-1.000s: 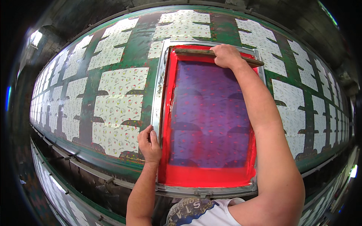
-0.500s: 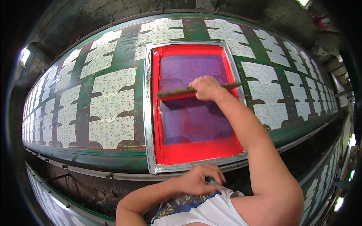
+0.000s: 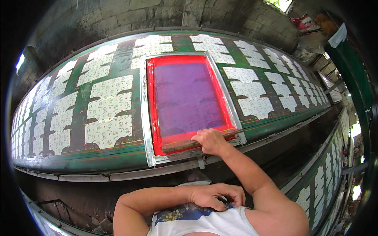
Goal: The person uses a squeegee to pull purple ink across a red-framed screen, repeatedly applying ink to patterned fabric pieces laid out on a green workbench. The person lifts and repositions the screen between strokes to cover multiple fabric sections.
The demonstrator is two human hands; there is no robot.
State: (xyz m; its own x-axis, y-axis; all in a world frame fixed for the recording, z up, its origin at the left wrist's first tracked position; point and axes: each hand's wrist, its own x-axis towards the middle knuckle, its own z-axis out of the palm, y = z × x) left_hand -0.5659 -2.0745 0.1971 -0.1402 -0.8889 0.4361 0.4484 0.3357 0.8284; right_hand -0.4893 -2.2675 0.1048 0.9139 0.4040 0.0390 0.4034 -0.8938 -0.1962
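Observation:
My right hand (image 3: 211, 141) is wrapped round a long wooden squeegee (image 3: 181, 145). The squeegee lies across the near end of a screen printing frame (image 3: 146, 114), over the red ink. Beyond it, the purple mesh (image 3: 185, 98) is edged by red ink (image 3: 154, 135) along its sides and far end. Through the mesh, darker cut-out shapes show faintly. My left hand (image 3: 218, 195) is held against the chest of my white shirt (image 3: 197, 224), its fingers curled in; their tips are partly hidden, so what they pinch, if anything, is unclear.
The frame rests on a long green table (image 3: 114, 155). Patterned white fabric pieces (image 3: 108, 110) lie in rows on both sides. A metal rail (image 3: 90, 177) runs along the near edge. Behind stands a block wall (image 3: 130, 17); another table with pieces (image 3: 323, 185) is at right.
My right hand has pulled the squeegee from the middle of the screen to its near end. My left hand has moved in against my shirt. The view has shifted.

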